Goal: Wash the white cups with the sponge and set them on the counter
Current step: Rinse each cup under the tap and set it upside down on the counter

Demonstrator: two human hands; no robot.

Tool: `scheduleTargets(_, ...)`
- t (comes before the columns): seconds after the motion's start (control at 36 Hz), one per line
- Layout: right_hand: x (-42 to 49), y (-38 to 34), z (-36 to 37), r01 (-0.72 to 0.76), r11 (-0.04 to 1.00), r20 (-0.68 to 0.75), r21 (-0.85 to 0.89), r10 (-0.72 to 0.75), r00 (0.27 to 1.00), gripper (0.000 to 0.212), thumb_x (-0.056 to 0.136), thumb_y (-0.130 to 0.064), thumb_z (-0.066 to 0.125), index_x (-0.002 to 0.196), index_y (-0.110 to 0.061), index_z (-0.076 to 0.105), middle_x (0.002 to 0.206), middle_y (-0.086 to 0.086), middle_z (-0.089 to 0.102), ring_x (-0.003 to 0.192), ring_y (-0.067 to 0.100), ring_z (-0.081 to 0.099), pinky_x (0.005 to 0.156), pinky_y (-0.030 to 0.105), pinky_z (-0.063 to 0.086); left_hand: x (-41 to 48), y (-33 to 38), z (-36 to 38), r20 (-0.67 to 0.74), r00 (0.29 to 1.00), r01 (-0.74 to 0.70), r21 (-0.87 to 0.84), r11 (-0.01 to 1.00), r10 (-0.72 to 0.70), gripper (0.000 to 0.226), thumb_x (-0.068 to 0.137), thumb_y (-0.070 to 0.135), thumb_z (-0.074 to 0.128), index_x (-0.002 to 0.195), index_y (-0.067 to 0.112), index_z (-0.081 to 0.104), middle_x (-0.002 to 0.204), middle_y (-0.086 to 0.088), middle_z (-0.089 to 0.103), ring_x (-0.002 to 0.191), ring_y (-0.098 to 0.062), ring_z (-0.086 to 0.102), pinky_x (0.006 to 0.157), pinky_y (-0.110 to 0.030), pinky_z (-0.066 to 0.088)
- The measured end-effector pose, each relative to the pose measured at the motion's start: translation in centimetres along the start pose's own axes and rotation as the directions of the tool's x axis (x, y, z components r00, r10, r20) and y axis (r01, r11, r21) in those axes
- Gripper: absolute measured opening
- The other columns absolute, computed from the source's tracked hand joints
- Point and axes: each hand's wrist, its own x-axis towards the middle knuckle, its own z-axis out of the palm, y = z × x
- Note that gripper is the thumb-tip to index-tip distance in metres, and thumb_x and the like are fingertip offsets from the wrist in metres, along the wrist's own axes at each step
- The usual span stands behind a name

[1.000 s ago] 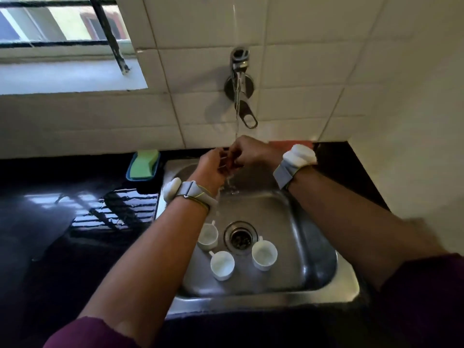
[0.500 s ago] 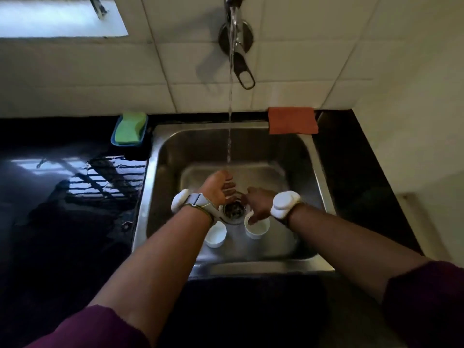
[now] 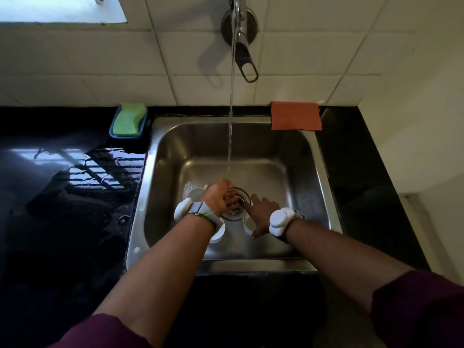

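Head view: white cups (image 3: 219,236), seemingly mouth-up, beside sink (image 3: 276,146) drain (image 3: 234,215).

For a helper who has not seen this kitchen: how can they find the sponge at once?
Find the steel sink in the black counter. At its back left corner, by the wall, the sponge lies in a blue tray. It is green; the cloth at the back right is orange.
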Motion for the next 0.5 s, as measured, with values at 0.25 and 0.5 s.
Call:
scheduleTargets(0.25, 0.4, -0.1, -0.5, -0.013, 0.998, -0.082, 0.064, 0.018, 0.997, 0.075, 0.059, -0.039, 0.078, 0.121, -0.02, 0.04, 0.121, 0.012, 0.041, 0.1, 0.036, 0.054, 0.065, 0.036, 0.04, 0.4, 0.3, -1.1, 0.002, 1.0, 0.007, -0.014, 1.0, -0.007, 0.019, 0.096, 0.021, 0.04, 0.087, 0.009, 0.052, 0.084, -0.009, 0.057, 0.073, -0.021, 0.053, 0.068, -0.032, 0.042)
scheduleTargets(0.5, 1.5, 0.4, -10.9, 0.025, 0.97, -0.294, 0.241, 0.049, 0.955, 0.075, 0.064, -0.044, 0.076, 0.125, -0.014, 0.044, 0.123, 0.014, 0.045, 0.104, 0.033, 0.054, 0.076, 0.032, 0.042, 0.0, 2.9, -1.3, -0.02, 0.998, -0.06, -0.039, 0.997, 0.06, 0.02, 0.095, 0.018, 0.04, 0.085, 0.009, 0.054, 0.081, -0.01, 0.055, 0.069, -0.021, 0.052, 0.061, -0.031, 0.045)
